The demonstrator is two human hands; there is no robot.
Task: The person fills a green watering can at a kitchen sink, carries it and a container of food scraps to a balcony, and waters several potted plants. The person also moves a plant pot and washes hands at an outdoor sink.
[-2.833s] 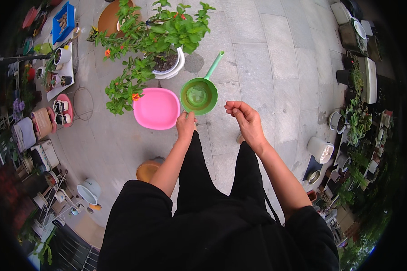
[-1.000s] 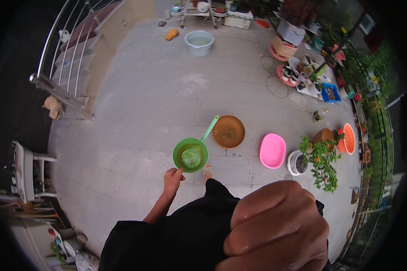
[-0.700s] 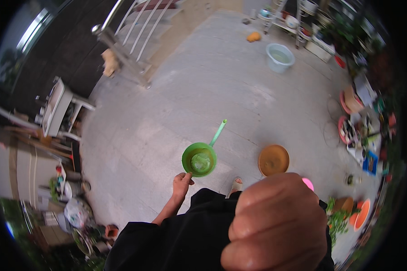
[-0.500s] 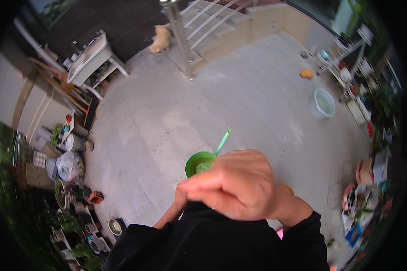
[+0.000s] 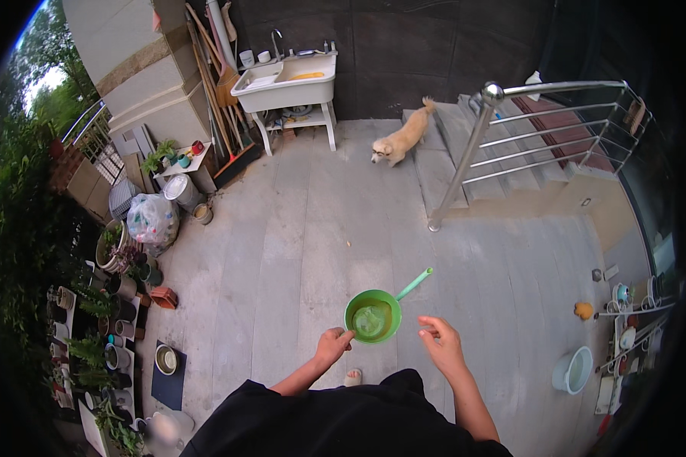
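A green water dipper is held out in front of me, its long handle pointing away to the right. Some liquid seems to lie in its bowl, with a pale patch at the bottom. My left hand pinches the dipper's near left rim between thumb and fingers. Just to the right of the bowl, apart from it, my right hand is open and empty, its fingers bent loosely.
A tan dog stands beside the steps with a metal railing. A white sink is at the back wall. Potted plants and a bag of bottles line the left. A pale blue bucket stands at the right.
My right hand has dropped from close before the camera to beside the dipper, and its fingers have parted. The view has turned left and up. The dog is now standing, facing me.
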